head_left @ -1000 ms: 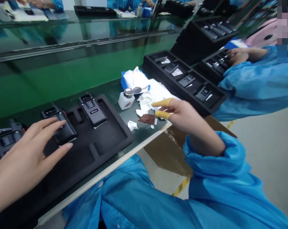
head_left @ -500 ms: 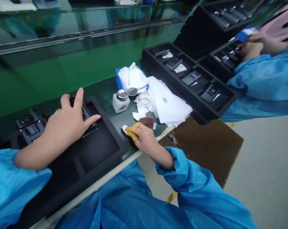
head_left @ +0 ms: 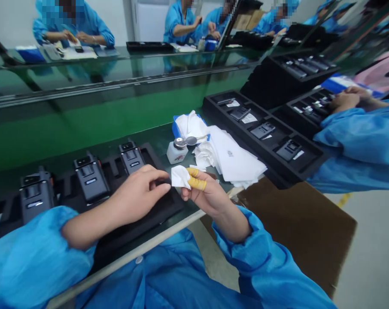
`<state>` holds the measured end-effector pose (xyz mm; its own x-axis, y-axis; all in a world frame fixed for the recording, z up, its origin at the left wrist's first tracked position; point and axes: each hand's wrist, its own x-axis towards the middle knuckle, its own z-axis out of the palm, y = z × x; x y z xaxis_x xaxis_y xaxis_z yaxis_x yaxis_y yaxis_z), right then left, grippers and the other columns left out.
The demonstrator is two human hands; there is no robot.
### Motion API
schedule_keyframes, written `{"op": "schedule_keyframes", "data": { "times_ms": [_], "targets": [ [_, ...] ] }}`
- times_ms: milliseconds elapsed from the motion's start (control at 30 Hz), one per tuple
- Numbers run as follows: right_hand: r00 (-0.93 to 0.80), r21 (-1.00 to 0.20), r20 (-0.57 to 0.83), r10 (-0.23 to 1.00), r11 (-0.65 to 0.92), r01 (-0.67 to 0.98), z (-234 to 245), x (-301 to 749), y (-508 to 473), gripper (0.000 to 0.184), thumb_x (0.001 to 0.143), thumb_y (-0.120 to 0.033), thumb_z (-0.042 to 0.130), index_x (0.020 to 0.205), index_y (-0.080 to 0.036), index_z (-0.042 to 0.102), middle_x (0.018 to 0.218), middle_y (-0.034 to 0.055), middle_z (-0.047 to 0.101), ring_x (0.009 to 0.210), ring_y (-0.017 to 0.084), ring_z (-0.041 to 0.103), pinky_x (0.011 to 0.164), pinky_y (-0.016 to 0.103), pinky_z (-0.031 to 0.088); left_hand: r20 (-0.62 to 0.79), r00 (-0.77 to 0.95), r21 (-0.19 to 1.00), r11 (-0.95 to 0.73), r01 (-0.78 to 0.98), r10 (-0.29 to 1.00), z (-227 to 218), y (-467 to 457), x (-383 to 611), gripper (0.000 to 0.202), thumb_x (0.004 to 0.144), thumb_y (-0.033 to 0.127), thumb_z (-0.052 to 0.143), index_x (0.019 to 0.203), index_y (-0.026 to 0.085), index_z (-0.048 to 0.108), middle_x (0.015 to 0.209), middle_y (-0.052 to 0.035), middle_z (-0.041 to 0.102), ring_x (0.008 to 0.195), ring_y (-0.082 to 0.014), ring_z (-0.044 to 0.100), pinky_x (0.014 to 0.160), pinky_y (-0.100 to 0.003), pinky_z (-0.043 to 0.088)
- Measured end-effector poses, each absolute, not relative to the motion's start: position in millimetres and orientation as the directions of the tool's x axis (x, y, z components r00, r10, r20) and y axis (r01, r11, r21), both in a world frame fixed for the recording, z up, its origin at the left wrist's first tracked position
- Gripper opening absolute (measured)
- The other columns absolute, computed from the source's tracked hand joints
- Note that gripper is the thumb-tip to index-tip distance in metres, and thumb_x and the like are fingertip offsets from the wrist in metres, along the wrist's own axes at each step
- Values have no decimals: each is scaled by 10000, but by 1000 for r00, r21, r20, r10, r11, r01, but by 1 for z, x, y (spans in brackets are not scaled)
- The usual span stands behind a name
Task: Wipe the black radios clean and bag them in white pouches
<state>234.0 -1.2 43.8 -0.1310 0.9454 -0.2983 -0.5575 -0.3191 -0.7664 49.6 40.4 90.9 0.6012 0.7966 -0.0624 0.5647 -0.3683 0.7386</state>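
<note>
My right hand (head_left: 210, 193), with yellow finger cots on two fingers, pinches a small folded white wipe (head_left: 180, 177) above the bench edge. My left hand (head_left: 143, 191) reaches across the foam tray, thumb and forefinger slightly apart, their tips close to the wipe's left edge. Whether they touch it I cannot tell. Three black handheld radios (head_left: 90, 179) stand in a row in the black foam tray (head_left: 171, 199), backs showing; the nearest (head_left: 130, 158) is just beyond my left hand. A white bottle with a metal flip lid (head_left: 177, 152) stands behind the wipe.
A blue box of wipes (head_left: 191, 128) and a stack of white sheets (head_left: 236, 154) lie to the right of the bottle. Beyond is a black tray (head_left: 265, 171) of radios. A co-worker's hands (head_left: 349, 98) work at the right. Several people sit across the bench. A brown carton (head_left: 297, 236) stands below.
My left hand has left the radio in the tray and moved right, towards the wipe. My right hand has lifted the wipe off the bench. The camera view has tilted up.
</note>
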Motion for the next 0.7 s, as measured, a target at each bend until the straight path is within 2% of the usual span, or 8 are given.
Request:
{"op": "schedule_keyframes", "data": {
  "times_ms": [100,200,267,333,367,433,567,700],
  "targets": [
    [-185,-778,-271,945,-328,-536,48,216,-4,379,512,-387,854,763,-198,641,600,-62,608,451,54,524,448,188,452,-128,548,934,-86,348,827,90,28,46,213,759,339,569,854,187,684,868,-42,657,784,-181,601,771,-318,471],
    [-105,-901,-197,975,-222,-372,51,203,-11,323,615,-392,777,859,-229,642,688,-43,632,520,82,554,498,229,480,-176,439,976,100,191,881,93,17,38,154,708,332,631,738,182,640,772,-17,655,754,-165,588,755,-292,456],
    [108,-992,1,994,15,-124,55,197,-17,261,696,-349,708,931,-248,652,821,-2,665,681,120,609,630,278,524,-197,369,977,150,154,908,96,10,31,156,690,334,647,688,180,621,704,4,626,687,-142,553,698,-268,440],
    [232,-947,301,925,263,183,59,190,-25,194,739,-296,672,930,-257,678,885,21,671,798,142,614,749,309,526,-202,317,976,164,142,927,98,4,25,161,683,331,650,660,174,618,666,16,596,640,-124,515,660,-255,418],
    [214,-889,417,883,347,300,62,186,-29,161,745,-279,672,903,-260,693,873,24,674,798,144,611,765,312,523,-204,305,976,170,136,930,98,1,22,169,682,333,652,646,171,619,649,20,584,624,-117,501,649,-253,410],
    [106,-799,517,849,435,416,66,178,-35,115,748,-253,677,858,-267,711,818,18,682,738,141,611,729,307,530,-213,313,977,196,85,926,98,-5,18,190,677,351,654,643,165,632,641,15,585,623,-117,502,656,-259,414],
    [87,-851,442,893,386,355,68,167,-38,100,773,-249,640,838,-251,716,825,21,703,749,142,643,713,295,539,-240,347,958,279,-65,907,98,-15,12,204,611,328,693,724,158,679,703,-12,647,691,-144,565,726,-296,453],
    [78,-981,176,981,168,100,67,159,-38,158,746,-335,664,845,-215,691,800,19,703,680,128,635,666,287,539,-256,277,965,262,16,926,100,-19,11,165,570,274,717,687,166,675,707,-8,667,692,-141,577,737,-292,450]
  ]
}}
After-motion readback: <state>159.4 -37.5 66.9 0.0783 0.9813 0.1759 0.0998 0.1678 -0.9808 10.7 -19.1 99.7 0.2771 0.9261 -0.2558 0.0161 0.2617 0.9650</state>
